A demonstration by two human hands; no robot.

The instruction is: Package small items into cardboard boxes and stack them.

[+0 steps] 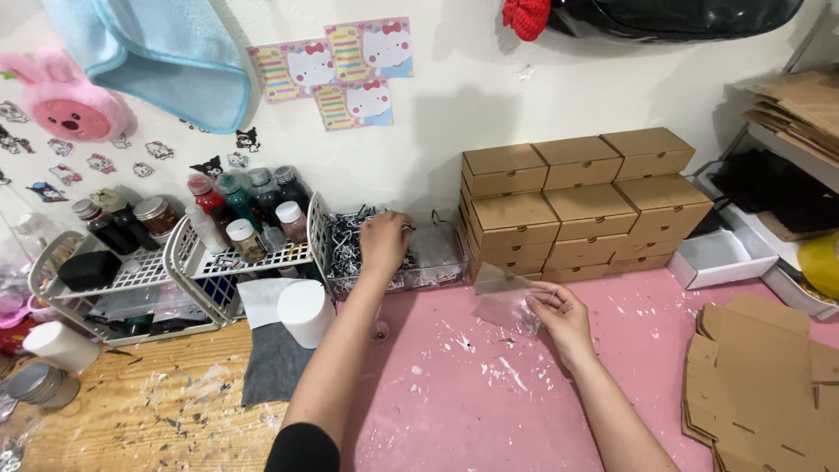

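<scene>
Left hand (384, 240) closed on shredded paper filler (350, 232) in a clear bin (437, 273) at the counter's back edge, right hand (559, 310) pinching open a clear bag (502, 293) nearby; best kept wide-mouthed and close.

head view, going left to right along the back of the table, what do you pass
white wire rack → bottles and jars → clear bin of shredded paper with the left hand in it → stack of brown boxes → white tray
</scene>
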